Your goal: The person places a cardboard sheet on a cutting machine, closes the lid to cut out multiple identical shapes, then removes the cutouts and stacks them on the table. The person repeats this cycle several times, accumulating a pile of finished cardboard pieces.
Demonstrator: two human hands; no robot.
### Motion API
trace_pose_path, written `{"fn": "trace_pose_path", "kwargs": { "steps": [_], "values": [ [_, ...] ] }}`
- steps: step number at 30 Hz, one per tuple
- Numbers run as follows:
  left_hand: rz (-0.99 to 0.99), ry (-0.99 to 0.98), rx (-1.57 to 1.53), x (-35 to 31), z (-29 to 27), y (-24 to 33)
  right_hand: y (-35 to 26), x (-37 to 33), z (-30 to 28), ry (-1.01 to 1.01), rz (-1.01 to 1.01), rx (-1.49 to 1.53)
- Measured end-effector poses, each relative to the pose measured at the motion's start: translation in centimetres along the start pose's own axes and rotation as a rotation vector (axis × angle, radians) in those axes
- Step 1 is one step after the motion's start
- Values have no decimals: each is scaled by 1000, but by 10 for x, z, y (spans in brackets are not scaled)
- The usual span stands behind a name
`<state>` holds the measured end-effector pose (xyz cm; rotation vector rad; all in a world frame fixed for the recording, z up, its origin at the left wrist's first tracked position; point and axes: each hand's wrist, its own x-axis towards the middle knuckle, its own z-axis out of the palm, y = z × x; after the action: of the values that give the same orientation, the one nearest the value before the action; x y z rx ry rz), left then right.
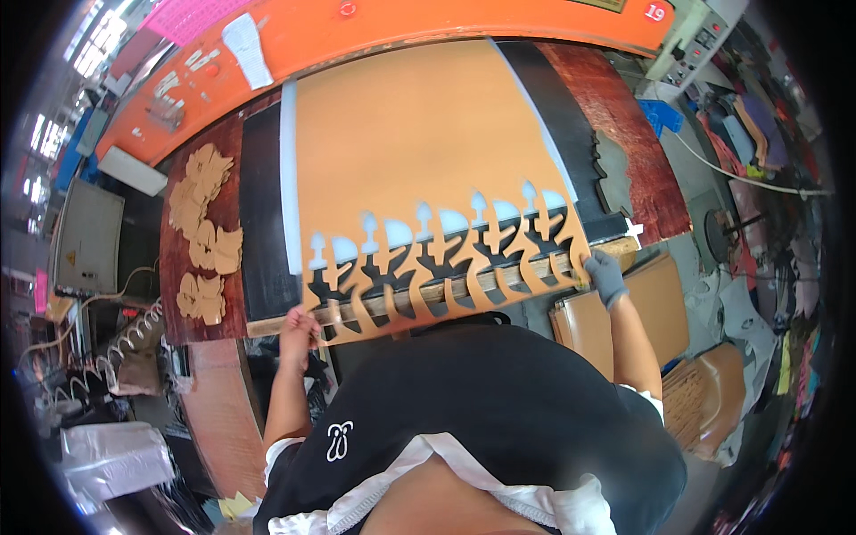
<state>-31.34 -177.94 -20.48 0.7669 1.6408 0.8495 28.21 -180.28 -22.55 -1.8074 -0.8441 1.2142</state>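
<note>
Black shirt with white trim, worn by the person, fills the foreground nearest the camera. Beyond it, a tan sheet lies across the black board on the bench, its near edge reaching past the board's wooden front edge toward the shirt. Curved openings perforate the near part of the sheet in a row; a pale blue underlay shows through the farther openings and along both sides. The left hand, bare, pinches the sheet's near left corner between bent fingers. The right hand, in a grey glove, has its fingers closed on the near right corner. Tan cut pieces lie in piles on the red-brown bench top, left of the board; a grey scrap with a jagged edge lies to its right. An orange machine beam spans the far side, bearing a white paper. Brown sheets stand below the bench, near the right forearm.
</note>
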Motion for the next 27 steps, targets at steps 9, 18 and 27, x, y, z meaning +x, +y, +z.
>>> {"fn": "trace_pose_path", "kwargs": {
  "steps": [9,18,27],
  "values": [
    [865,133,943,-46,75,-30,-4,-26,-5,468,-675,-830],
    [1030,-439,1053,15,130,-93,0,-31,123,-547,-488,-206],
    [373,-628,478,-12,115,-58,12,-20,121,-553,-197,-3]
  ]
}}
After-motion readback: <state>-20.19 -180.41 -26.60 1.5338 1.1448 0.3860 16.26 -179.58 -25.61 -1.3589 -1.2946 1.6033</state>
